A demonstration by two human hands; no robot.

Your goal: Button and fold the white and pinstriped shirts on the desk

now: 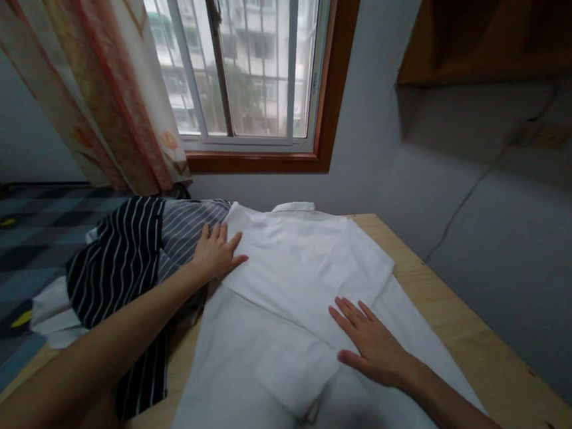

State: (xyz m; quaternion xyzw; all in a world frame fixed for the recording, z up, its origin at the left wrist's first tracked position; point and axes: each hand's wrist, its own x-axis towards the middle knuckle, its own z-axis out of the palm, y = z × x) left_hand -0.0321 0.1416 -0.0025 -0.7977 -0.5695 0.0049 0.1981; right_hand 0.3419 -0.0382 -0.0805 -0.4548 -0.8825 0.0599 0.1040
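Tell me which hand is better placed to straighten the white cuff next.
The right hand, I'd judge: it is open, palm down, and nearer the cuff. The left hand is spread farther off, at the edge of the white shirt beside the striped clothes.

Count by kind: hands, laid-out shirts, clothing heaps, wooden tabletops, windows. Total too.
Hands: 2, left hand and right hand
White shirt laid out: 1
Striped clothing heap: 1 (separate garments in it can't be counted)
Wooden tabletop: 1
Window: 1
Total: 6
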